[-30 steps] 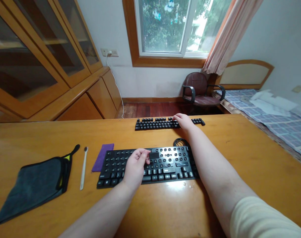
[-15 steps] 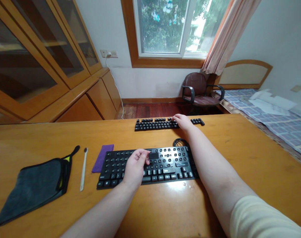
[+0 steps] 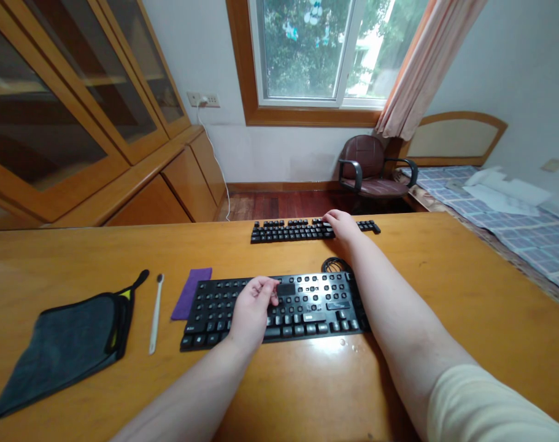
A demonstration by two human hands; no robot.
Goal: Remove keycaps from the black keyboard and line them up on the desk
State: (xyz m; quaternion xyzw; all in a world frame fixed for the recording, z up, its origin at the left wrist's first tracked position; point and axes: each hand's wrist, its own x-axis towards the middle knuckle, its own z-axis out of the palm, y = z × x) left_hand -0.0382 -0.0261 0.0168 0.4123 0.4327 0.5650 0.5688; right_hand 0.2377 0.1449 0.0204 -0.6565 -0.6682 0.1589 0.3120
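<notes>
Keycaps (image 3: 292, 233) under and beside the right grip (image 3: 342, 224) should be light, stiff, slightly slippery, best pinched by two sides; whether it or the left grip (image 3: 254, 302) holds one, I cannot tell.

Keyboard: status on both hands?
Left hand over keyboard, grip unclear. Right hand at keycap rows beyond, contact unclear. Keyboard: upper keys mostly missing, lower keys fitted. Right forearm hides part of its right end.

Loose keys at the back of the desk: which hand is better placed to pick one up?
Right, likely: the right hand is at the loose keys, while the left hand is well short of them, over the keyboard.
</notes>
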